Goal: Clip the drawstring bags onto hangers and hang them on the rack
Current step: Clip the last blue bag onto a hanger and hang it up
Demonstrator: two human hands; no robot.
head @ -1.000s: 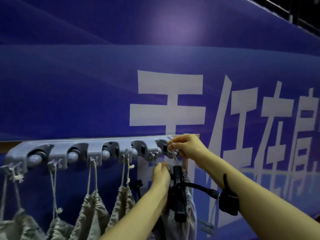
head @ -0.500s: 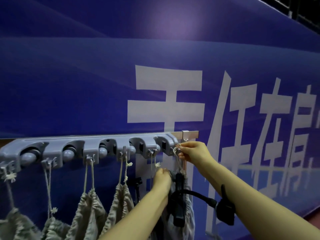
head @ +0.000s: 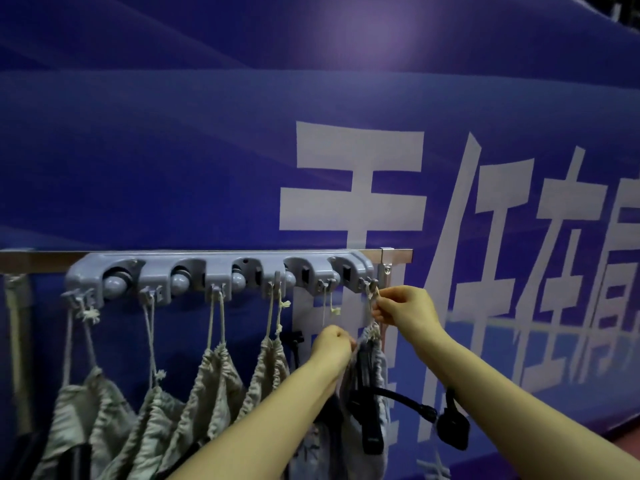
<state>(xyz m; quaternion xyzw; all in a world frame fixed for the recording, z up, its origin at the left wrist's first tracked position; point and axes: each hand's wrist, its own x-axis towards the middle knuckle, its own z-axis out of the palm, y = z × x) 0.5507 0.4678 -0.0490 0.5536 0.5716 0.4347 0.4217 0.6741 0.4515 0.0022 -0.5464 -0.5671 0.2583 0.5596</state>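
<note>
The right hand [head: 405, 308] pinches the cord [head: 374, 298] at the rack's [head: 221, 268] end hook [head: 373, 283]. The left hand [head: 332, 344] grips the bag [head: 380, 362] just below. The bag appears light, soft and limp; best held by its cord and gathered neck.

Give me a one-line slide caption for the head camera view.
Right hand pinches the drawstring at the end hook of the grey rack; left hand grips the bag below.

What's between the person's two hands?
Head view: the gathered mouth of a grey drawstring bag and its cord, between the left hand and right hand.
</note>
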